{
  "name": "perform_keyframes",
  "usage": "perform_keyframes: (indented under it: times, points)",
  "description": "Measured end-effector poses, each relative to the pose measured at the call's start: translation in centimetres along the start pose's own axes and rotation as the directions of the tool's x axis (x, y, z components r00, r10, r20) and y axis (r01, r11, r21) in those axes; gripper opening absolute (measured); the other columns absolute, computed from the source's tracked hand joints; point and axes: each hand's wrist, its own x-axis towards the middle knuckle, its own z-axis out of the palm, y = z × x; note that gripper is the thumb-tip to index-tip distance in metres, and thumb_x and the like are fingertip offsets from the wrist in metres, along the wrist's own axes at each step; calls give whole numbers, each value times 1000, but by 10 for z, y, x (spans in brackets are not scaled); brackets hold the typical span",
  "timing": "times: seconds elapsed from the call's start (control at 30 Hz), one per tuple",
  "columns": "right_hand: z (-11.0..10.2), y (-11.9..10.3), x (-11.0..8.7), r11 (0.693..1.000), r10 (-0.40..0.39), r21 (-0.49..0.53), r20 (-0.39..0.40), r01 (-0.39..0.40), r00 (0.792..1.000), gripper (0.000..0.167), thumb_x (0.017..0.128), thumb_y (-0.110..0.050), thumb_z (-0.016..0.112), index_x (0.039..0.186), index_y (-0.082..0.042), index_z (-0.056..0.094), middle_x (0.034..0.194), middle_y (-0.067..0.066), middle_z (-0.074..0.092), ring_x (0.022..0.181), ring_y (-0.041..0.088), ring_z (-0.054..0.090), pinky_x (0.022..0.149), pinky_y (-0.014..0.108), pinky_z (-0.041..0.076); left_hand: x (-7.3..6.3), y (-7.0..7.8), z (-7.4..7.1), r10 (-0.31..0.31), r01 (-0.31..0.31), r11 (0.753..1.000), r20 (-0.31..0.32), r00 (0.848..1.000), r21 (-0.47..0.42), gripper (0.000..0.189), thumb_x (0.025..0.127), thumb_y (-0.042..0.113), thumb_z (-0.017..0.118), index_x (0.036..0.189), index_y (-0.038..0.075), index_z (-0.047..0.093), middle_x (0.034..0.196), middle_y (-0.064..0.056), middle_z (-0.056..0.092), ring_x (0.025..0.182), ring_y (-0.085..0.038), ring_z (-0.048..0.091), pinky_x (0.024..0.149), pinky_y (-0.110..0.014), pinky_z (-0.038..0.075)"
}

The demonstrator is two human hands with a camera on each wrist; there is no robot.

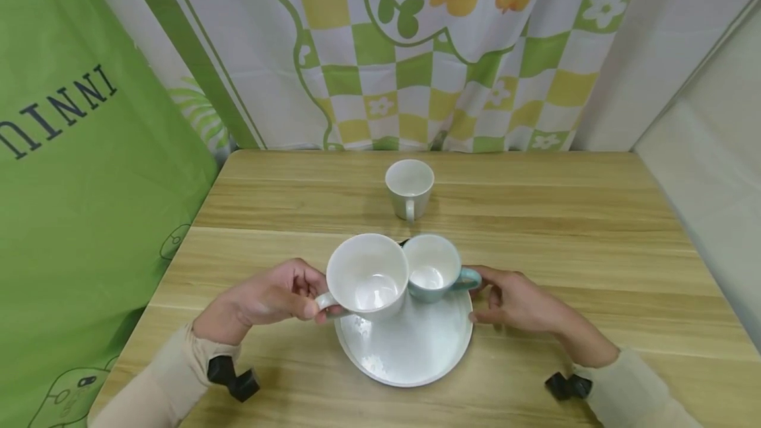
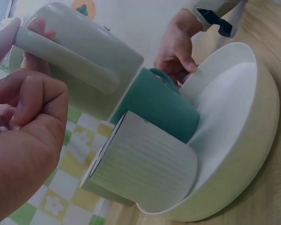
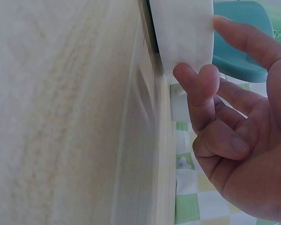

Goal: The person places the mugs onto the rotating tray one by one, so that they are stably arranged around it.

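My left hand [image 1: 270,299] pinches the handle of a large white mug [image 1: 368,273], raised above a round white dish [image 1: 410,355]. Inside the dish stands a teal mug [image 1: 431,269] with a pale interior, its handle pointing right. Beside the teal one, a whitish mug with a dark rim [image 2: 147,159] shows in the left wrist view; from the head it is nearly all hidden behind the raised mug. At the dish's right side is my right hand [image 1: 514,299]. Its thumb [image 3: 239,37] touches the rim, and the other fingers lie loosely bent by the outer wall.
Another white mug [image 1: 410,190] stands on the wooden table [image 1: 547,210] behind the dish, handle towards me. A patterned curtain [image 1: 428,84] hangs along the table's back edge. Green cloth [image 1: 77,203] borders the left side.
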Motion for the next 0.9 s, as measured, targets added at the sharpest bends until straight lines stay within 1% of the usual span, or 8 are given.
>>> perform_keyframes:
  times: [0.17,0.23,0.37,0.4,0.5,0.63,0.73,0.9]
  points:
    - [-1,0,0,1000,-3,-6,-1,3,1000,75,84,-30,81,148,-13,46,110,8,67,62,5,56,51,24,48,2,-4,1,14,-14,1000,34,999,11,16,91,10,70,107,14,74,100,8,77,90,-3,69,83,-19,52]
    - [-2,-1,-1,1000,-6,-2,1,6,1000,75,84,-31,81,148,-13,46,110,8,67,62,5,56,51,24,48,2,-5,1,18,-19,999,49,999,27,13,91,11,71,100,2,72,99,7,77,85,-2,67,78,-17,50]
    - [-3,-2,-1,1000,-15,3,2,15,1000,76,84,-32,81,148,-12,45,111,9,68,62,5,55,51,23,47,1,-9,1,11,-17,998,97,995,60,38,91,12,70,89,-22,54,95,8,74,79,-2,60,69,-15,45]
    - [-3,-2,-1,1000,-16,2,1,16,1000,76,84,-32,81,148,-12,46,111,9,68,62,5,55,52,23,47,1,-10,1,11,-19,998,111,994,67,44,92,12,70,88,-26,49,94,8,73,78,-1,59,67,-15,44]
    - [-3,-2,-1,1000,-18,0,0,18,1000,76,84,-33,81,148,-11,46,110,8,68,63,5,55,52,23,47,1,-14,1,-10,1,998,134,991,71,42,91,11,69,86,-25,49,91,5,71,78,-3,61,67,-16,47]
    - [-3,-1,-1,1000,-21,7,3,21,1000,75,84,-33,80,148,-11,46,110,8,67,63,4,55,52,23,47,1,-21,0,-44,33,996,137,990,86,39,90,10,70,89,-25,53,79,-26,63,80,-6,66,70,-18,52]
    - [-2,-1,-1,1000,-23,11,5,23,1000,75,84,-33,80,148,-11,46,110,8,68,62,4,55,52,23,47,2,-25,0,-61,44,992,141,988,116,42,90,13,71,93,-26,55,79,-46,49,76,-2,65,63,-14,47]
    - [-2,-2,0,1000,-24,13,5,24,1000,75,84,-32,81,148,-11,46,110,8,68,62,4,55,52,23,47,3,-30,-2,-78,52,984,151,985,170,44,89,17,72,92,-24,57,75,-47,49,68,3,59,55,-12,38]
